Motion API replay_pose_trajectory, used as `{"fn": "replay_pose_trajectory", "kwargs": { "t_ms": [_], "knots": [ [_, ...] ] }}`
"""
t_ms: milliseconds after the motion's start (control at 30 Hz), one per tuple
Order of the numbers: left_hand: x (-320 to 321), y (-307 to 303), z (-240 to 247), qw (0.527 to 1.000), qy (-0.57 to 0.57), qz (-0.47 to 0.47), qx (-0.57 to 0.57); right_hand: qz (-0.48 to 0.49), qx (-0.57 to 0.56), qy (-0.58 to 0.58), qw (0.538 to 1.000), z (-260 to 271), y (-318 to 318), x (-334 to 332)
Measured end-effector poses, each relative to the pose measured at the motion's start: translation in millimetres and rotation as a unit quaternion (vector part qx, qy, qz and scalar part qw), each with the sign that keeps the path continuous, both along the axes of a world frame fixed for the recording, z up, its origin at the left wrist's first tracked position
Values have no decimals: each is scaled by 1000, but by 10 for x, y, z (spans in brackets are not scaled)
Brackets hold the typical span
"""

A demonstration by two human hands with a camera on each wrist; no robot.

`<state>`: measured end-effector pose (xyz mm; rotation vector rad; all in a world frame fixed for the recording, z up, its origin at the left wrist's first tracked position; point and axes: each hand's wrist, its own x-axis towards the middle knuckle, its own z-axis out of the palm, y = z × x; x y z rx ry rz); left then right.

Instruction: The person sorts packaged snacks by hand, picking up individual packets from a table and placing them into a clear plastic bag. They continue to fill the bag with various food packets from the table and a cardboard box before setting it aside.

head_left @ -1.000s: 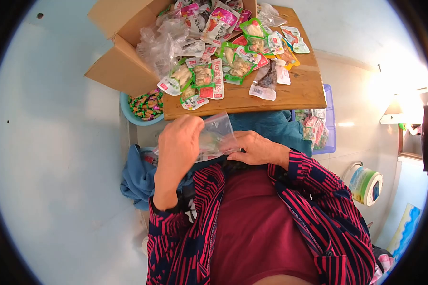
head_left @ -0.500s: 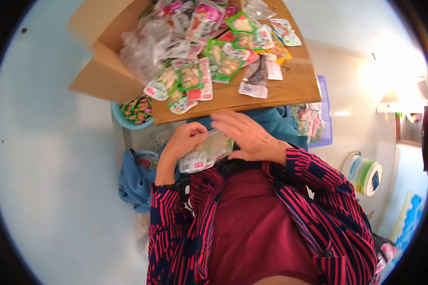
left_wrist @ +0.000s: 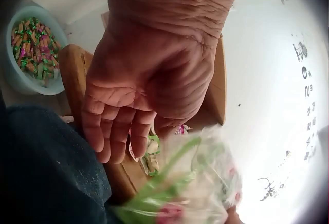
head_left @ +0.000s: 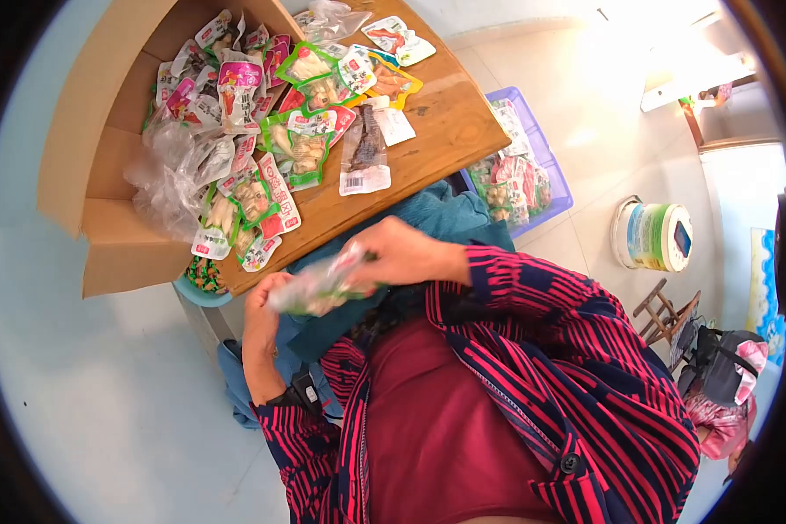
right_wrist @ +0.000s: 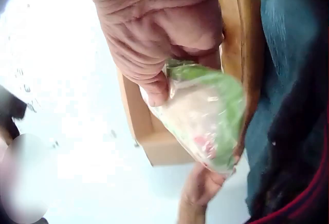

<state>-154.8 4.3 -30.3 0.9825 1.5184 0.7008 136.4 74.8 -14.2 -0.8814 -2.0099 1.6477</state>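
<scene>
A clear plastic bag (head_left: pixel 316 288) with green-edged food packaging inside is held in front of the torso, blurred in the head view. My right hand (head_left: pixel 402 251) grips its right end, the thumb (right_wrist: pixel 158 91) pressing on the near side in the right wrist view. At the bag's other end is my left hand (head_left: pixel 264 310). In the left wrist view the fingers of the left hand (left_wrist: pixel 149 88) hang loosely and slightly bent, the thumb tip right at the edge of the plastic bag (left_wrist: pixel 190 178).
Several food packets (head_left: pixel 310 144) lie on the wooden table (head_left: pixel 445 131), beside an open cardboard box (head_left: pixel 118 188) holding more packets and crumpled plastic (head_left: pixel 170 170). A purple basket (head_left: pixel 550 166) of packets stands right, a blue basin (left_wrist: pixel 32 82) of wrapped sweets left, a bucket (head_left: pixel 651 234) further right.
The head view has turned, bringing the table leftward. My right hand, earlier flat over the bag, now grips its right end. The left hand has moved to the bag's left end.
</scene>
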Motion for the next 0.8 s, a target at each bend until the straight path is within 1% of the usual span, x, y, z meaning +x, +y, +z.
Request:
{"fn": "replay_pose_trajectory", "kwargs": {
  "t_ms": [33,67,100,133,167,200,233,267,300,333,367,433,467,533,567,600,633,667,700,733,767,800],
  "knots": [
    [41,-15,61,1000,0,-2,-1,-70,35,57,995,16,50,173],
    [111,-24,166,999,-29,10,-28,-108,-23,41,993,23,90,405],
    [153,-41,224,997,-57,23,-56,-161,-136,84,974,95,99,661],
    [148,-85,205,995,-74,6,-63,-235,-240,140,931,270,93,900],
    [159,-124,179,995,-75,6,-63,-303,-218,169,912,141,105,1167],
    [178,-165,150,995,-72,-19,-71,-357,-268,302,842,118,120,1409],
    [203,-207,122,994,-69,-44,-78,-400,-253,340,813,54,109,1705],
    [229,-241,93,994,-64,-53,-72,-449,-214,319,807,-105,118,2056],
    [259,-255,97,994,-65,-51,-73,-496,-183,345,775,-186,112,2279],
    [287,-267,117,994,-57,-49,-74,-557,-173,347,734,-344,93,2512],
    [314,-272,138,995,-49,-46,-75,-555,-175,347,736,-552,62,2723],
    [361,-262,180,996,-36,-32,-75,-667,-154,290,668,-1056,23,3078],
    [377,-268,203,997,-24,-20,-75,-663,-157,291,672,-1340,-25,3235],
    [390,-267,224,997,-17,-11,-76,-699,-245,250,624,-1824,-122,3389],
    [388,-273,236,997,-10,-6,-77,-715,-266,205,613,-1912,-136,3317],
    [387,-274,246,997,-6,5,-76,-716,-274,193,613,-2037,-139,3270],
    [395,-266,254,997,-6,1,-79,-714,-284,181,614,-2165,-108,3213],
    [392,-265,271,997,-4,-1,-83,-685,-300,205,631,-2355,-80,3235],
    [393,-264,292,996,7,17,-83,-654,-319,229,647,-2540,-21,3308],
    [400,-252,311,996,-1,8,-83,-613,-349,271,655,-2693,91,3370],
    [396,-255,332,996,-8,0,-84,-593,-341,273,677,-2734,178,3375],
    [391,-268,347,996,6,18,-84,-573,-341,298,683,-2669,292,3320]
  ]
}}
